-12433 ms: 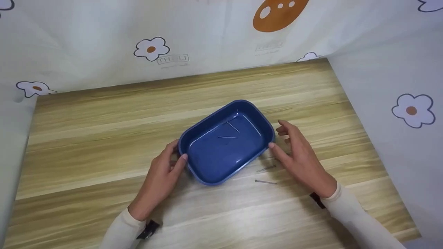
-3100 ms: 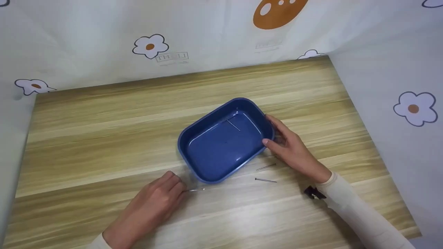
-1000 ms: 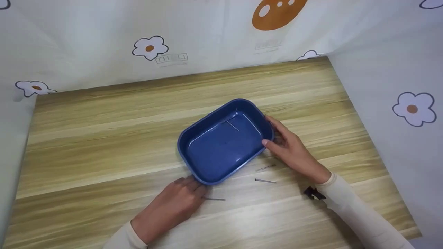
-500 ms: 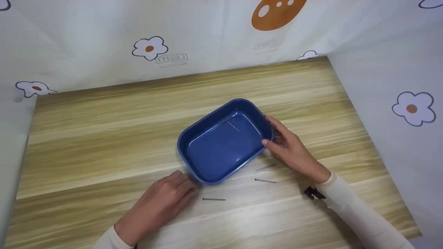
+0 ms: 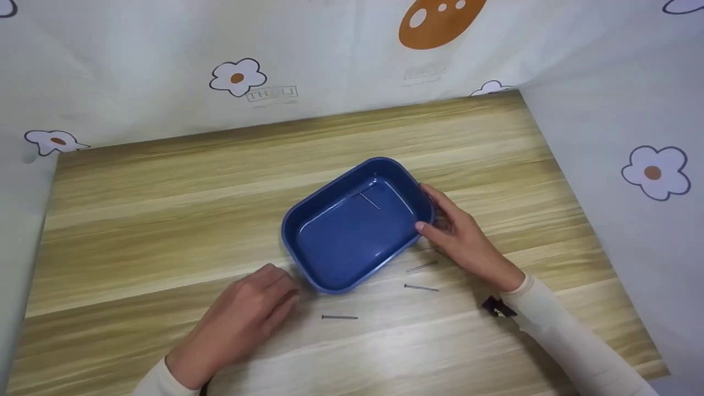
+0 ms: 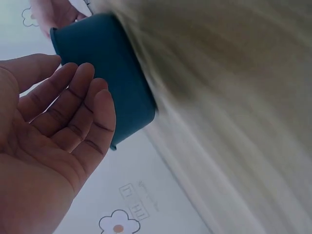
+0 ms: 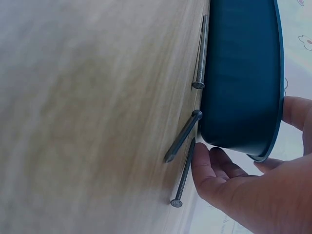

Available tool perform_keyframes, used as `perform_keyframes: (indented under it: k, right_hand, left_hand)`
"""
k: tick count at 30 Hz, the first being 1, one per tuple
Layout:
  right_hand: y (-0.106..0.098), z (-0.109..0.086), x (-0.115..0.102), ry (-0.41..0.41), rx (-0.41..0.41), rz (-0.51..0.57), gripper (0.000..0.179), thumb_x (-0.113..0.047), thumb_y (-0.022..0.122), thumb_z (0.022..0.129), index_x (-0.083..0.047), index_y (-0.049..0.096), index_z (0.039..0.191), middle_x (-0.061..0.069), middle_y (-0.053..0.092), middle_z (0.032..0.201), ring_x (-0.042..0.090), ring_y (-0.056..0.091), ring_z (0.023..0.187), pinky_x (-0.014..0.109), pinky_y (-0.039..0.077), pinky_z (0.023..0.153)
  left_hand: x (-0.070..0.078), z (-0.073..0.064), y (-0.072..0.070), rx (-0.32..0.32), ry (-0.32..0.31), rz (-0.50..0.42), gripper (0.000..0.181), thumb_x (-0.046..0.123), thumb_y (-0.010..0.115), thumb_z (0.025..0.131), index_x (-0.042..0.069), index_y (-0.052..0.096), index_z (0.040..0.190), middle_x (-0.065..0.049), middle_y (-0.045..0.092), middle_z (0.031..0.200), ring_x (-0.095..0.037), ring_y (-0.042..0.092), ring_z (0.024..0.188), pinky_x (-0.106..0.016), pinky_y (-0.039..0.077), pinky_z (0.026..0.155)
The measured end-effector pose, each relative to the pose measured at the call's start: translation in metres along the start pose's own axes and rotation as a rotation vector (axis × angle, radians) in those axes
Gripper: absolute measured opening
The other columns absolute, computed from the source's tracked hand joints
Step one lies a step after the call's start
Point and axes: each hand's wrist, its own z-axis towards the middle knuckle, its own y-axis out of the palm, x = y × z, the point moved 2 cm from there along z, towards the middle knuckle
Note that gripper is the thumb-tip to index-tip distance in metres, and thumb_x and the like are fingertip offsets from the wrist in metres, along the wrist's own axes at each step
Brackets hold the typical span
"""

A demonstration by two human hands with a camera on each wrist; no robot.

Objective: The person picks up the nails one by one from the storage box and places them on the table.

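Observation:
A blue plastic tub [image 5: 341,242] stands on the table, one nail [image 5: 369,201] lying on its floor. My right hand [image 5: 467,239] holds its right end, thumb on the rim and fingers against the outer wall. My left hand [image 5: 239,313] is beside the tub's near left corner. In the left wrist view, this hand [image 6: 58,117] has loosely bent fingers and nothing in it. Left of centre in front of the tub lies a loose nail [image 5: 339,317]. Two more nails, an upper one [image 5: 422,267] and a lower one [image 5: 422,287], lie nearer my right hand.
The wood-grain table [image 5: 165,220] extends around the tub on all sides. A pale flower-printed sheet [image 5: 330,55] rises along its back edge and covers both sides. A dark strap piece [image 5: 499,307] sits at my right wrist.
Of two nails in the tub 12.4 s ago, one is left. The nail my left hand held 3.1 s ago now lies on the table; that hand has drawn back leftward. My right hand stays put.

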Motion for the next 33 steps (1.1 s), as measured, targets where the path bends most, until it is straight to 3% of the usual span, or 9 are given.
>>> perform_keyframes:
  k: [6, 17, 26, 33]
  right_hand:
    - [0.001, 0.001, 0.000, 0.002, 0.006, -0.002, 0.072, -0.025, 0.075, 0.108, -0.027, 0.041, 0.172, 0.011, 0.051, 0.166, 0.034, 0.062, 0.140, 0.034, 0.053, 0.113]
    - [0.001, 0.001, 0.001, -0.009, 0.011, 0.000, 0.073, -0.025, 0.076, 0.108, -0.025, 0.041, 0.172, 0.012, 0.053, 0.164, 0.036, 0.064, 0.137, 0.033, 0.056, 0.110]
    - [0.000, 0.001, 0.000, -0.016, 0.001, -0.009, 0.073, -0.024, 0.075, 0.108, -0.026, 0.040, 0.172, 0.011, 0.051, 0.167, 0.034, 0.063, 0.139, 0.033, 0.056, 0.109]
    - [-0.001, 0.001, 0.001, -0.020, 0.002, -0.004, 0.073, -0.023, 0.075, 0.108, -0.025, 0.040, 0.172, 0.012, 0.051, 0.167, 0.035, 0.063, 0.139, 0.034, 0.056, 0.110]
  left_hand:
    - [-0.002, 0.011, -0.008, 0.010, -0.007, 0.004, 0.004, 0.008, 0.077, 0.100, 0.011, 0.075, 0.102, 0.005, 0.066, 0.095, -0.011, 0.060, 0.086, -0.031, 0.057, 0.071]
    - [-0.007, 0.044, -0.005, -0.019, 0.069, 0.034, 0.009, 0.005, 0.081, 0.097, 0.008, 0.074, 0.100, -0.001, 0.067, 0.091, -0.016, 0.059, 0.080, -0.033, 0.058, 0.065]
    - [-0.016, 0.064, 0.003, -0.125, 0.031, 0.046, 0.004, 0.009, 0.078, 0.102, 0.006, 0.076, 0.102, -0.004, 0.071, 0.093, -0.020, 0.062, 0.082, -0.036, 0.060, 0.069]
    - [-0.022, 0.082, 0.012, -0.176, 0.053, 0.069, 0.005, 0.008, 0.074, 0.104, 0.004, 0.076, 0.101, -0.005, 0.069, 0.089, -0.021, 0.061, 0.079, -0.035, 0.059, 0.067]
